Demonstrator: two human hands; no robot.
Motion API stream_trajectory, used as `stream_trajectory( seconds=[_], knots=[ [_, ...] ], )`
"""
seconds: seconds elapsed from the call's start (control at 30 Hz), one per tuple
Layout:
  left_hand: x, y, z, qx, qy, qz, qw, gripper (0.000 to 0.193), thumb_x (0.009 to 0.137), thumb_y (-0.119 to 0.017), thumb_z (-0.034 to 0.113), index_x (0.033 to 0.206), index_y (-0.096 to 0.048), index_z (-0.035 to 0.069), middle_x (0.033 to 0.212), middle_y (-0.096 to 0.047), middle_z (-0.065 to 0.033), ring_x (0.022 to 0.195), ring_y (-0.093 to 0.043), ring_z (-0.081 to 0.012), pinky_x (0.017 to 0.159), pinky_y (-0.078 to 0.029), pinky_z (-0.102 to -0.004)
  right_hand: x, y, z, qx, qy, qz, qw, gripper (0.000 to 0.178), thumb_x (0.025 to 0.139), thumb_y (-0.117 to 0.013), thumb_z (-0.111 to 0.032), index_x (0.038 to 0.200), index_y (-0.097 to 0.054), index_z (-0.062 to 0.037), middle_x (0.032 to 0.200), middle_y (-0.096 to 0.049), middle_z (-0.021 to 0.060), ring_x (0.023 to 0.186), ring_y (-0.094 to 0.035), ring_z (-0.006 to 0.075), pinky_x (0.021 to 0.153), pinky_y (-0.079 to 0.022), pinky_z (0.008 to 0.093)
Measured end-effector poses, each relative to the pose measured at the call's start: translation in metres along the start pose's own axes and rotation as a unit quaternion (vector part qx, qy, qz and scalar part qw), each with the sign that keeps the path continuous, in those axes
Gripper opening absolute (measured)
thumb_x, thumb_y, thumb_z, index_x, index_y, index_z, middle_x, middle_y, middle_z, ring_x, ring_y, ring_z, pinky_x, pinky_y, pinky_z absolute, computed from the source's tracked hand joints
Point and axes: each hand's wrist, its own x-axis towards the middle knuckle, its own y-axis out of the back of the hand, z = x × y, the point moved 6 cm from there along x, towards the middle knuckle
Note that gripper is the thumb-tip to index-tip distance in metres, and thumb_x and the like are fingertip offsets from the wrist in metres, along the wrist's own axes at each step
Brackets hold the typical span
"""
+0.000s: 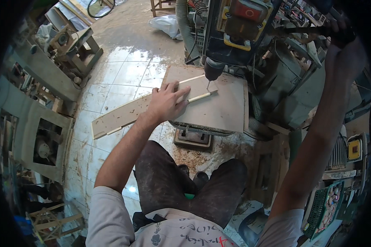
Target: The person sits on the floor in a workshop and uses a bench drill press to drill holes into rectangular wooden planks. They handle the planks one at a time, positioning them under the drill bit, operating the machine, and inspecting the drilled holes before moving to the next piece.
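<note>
My left hand (pixel 169 101) lies flat with spread fingers on a long wooden board (pixel 130 112), pressing it onto the drill press table (pixel 231 109). Light strips run along the board's long edges, and its left part overhangs the table. Just right of my fingers, the drill chuck (pixel 213 70) points down with a thin drill bit (pixel 209 85) at the board's right end. Whether the tip is in the wood I cannot tell. Raised at the upper right, my right hand (pixel 341 39) is closed around the dark lever handle (pixel 346 33) of the drill press.
The drill press head (pixel 235 37) carries a red switch cover (pixel 248 10). Below the table stands its base (pixel 193 140), with wood shavings (pixel 193 159) on the tiled floor. Machines (pixel 72 47) line the left; a green crate (pixel 323 208) sits at the lower right.
</note>
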Motion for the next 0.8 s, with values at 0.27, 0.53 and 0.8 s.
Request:
stream_trajectory(
  seconds=[0.27,0.53,0.8],
  knots=[
    [-0.001,-0.001,0.000,-0.004,-0.007,0.011,1.000,0.048,0.088,-0.057,0.039,0.134,-0.050,0.026,0.134,-0.044,-0.0170,0.124,-0.045,-0.0303,0.096,-0.036,-0.0497,-0.050,0.026,-0.019,0.012,-0.022,-0.110,0.994,0.027,0.094,-0.038,-0.021,0.082,-0.051,-0.0010,0.086,-0.055,0.0166,0.089,-0.057,0.0310,0.092,-0.044,0.0463],
    [0.000,-0.004,-0.001,-0.001,0.000,0.005,1.000,0.048,0.088,-0.057,0.039,0.134,-0.050,0.026,0.135,-0.043,-0.0160,0.124,-0.044,-0.0295,0.095,-0.036,-0.0504,-0.166,0.091,-0.009,0.150,-0.040,-0.150,0.976,0.024,0.092,-0.043,-0.023,0.080,-0.047,-0.0029,0.094,-0.057,0.0173,0.110,-0.053,0.0387,0.109,-0.028,0.0554],
    [0.001,-0.002,-0.001,-0.014,0.004,0.014,1.000,0.047,0.087,-0.057,0.039,0.132,-0.053,0.025,0.132,-0.045,-0.0146,0.120,-0.045,-0.0289,0.093,-0.036,-0.0497,-0.193,0.103,-0.001,0.057,-0.031,-0.078,0.995,0.025,0.091,-0.042,-0.023,0.076,-0.045,-0.0036,0.096,-0.061,0.0210,0.115,-0.051,0.0434,0.109,-0.025,0.0583]
  ],
)
